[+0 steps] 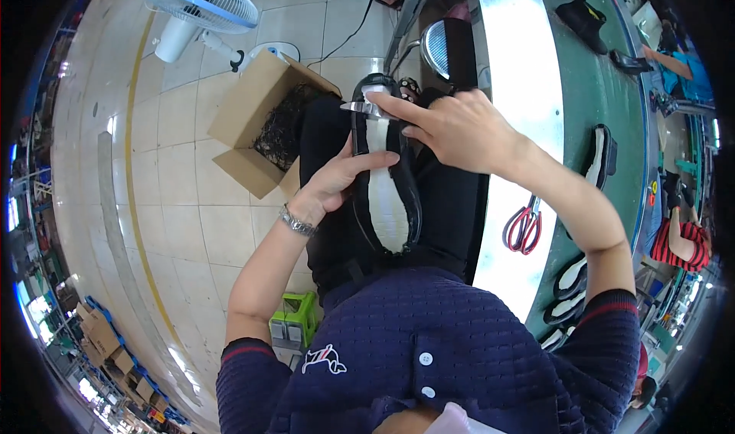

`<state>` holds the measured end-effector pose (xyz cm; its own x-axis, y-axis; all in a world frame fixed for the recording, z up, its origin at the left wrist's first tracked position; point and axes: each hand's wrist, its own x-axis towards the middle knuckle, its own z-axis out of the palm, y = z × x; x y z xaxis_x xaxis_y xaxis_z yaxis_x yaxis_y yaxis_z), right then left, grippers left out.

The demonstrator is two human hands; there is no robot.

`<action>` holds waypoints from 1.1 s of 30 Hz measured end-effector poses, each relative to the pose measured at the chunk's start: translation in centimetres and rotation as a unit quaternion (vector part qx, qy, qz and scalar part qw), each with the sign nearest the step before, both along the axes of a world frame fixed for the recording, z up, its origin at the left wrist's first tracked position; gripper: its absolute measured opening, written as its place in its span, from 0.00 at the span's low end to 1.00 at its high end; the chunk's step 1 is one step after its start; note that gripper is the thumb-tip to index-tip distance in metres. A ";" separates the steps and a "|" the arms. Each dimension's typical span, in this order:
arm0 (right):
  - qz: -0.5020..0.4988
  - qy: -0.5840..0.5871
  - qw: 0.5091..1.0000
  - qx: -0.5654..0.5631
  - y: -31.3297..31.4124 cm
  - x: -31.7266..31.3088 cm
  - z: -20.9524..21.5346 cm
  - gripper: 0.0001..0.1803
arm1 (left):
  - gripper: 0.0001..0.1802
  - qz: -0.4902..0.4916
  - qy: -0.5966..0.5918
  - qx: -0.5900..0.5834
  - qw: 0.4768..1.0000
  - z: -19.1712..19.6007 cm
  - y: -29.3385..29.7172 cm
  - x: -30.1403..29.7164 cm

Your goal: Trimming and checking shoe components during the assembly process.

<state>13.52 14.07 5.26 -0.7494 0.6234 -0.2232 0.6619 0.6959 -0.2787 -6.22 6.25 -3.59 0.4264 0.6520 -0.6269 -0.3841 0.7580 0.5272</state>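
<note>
A black shoe upper point(413, 197) lies bottom up on my lap, with a pale insole point(387, 204) showing along its middle. My left hand point(337, 175) grips it from the left side, the thumb laid across the insole. At the far end of the shoe, my right hand point(467, 128) holds a shiny metal blade point(360, 108) crosswise over the bottom, its narrow tip sticking out to the left. The index finger reaches out above the blade. The rest of that tool is hidden by my fingers.
To my right runs a metal bench edge point(521, 74) with red-handled scissors point(524, 229) on it. Beyond, a green conveyor point(586, 89) carries several shoes. On my left stand an open cardboard box point(233, 120) of dark scraps, a fan point(203, 5) and a green stool point(297, 315).
</note>
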 end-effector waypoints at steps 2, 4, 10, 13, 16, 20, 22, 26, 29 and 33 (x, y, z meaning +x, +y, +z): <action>-0.045 0.125 0.991 -0.022 -2.2 1.7 0.5 0.30 | 0.44 -0.020 0.014 0.001 1.000 0.5 -0.8 0.1; -0.180 0.258 0.944 -0.097 -5.3 3.9 0.5 0.25 | 0.53 -0.013 0.032 0.063 0.997 1.9 -1.6 0.5; -0.368 0.424 0.679 -0.473 -10.5 8.8 -3.8 0.16 | 0.78 -0.038 0.022 0.280 0.959 -2.8 -4.0 1.5; -0.342 0.428 0.574 -0.609 -13.0 8.9 -4.8 0.12 | 0.86 -0.054 0.010 0.342 0.938 -5.6 -5.2 2.3; -0.320 0.401 0.595 -0.619 -14.5 8.9 -4.8 0.12 | 0.82 -0.018 -0.130 0.241 0.962 -5.6 -6.0 3.1; -0.303 0.353 0.630 -0.622 -14.6 9.5 -4.4 0.21 | 0.49 -0.014 -0.026 0.241 0.970 -4.0 -4.8 4.0; -0.301 0.324 0.637 -0.631 -14.2 9.1 -4.1 0.22 | 0.46 -0.008 0.034 0.233 0.972 -3.2 -4.3 4.5; -0.281 0.272 0.659 -0.642 -14.0 8.9 -3.6 0.26 | 0.34 0.031 0.142 0.233 0.962 -0.2 -4.5 7.2; -0.259 0.237 0.654 -0.670 -13.8 8.5 -2.7 0.29 | 0.24 0.065 0.164 0.216 0.960 0.4 -5.7 7.8; -0.222 0.126 0.765 -0.592 -12.9 7.6 -1.2 0.33 | 0.21 0.076 0.178 0.219 0.956 0.5 -6.0 7.7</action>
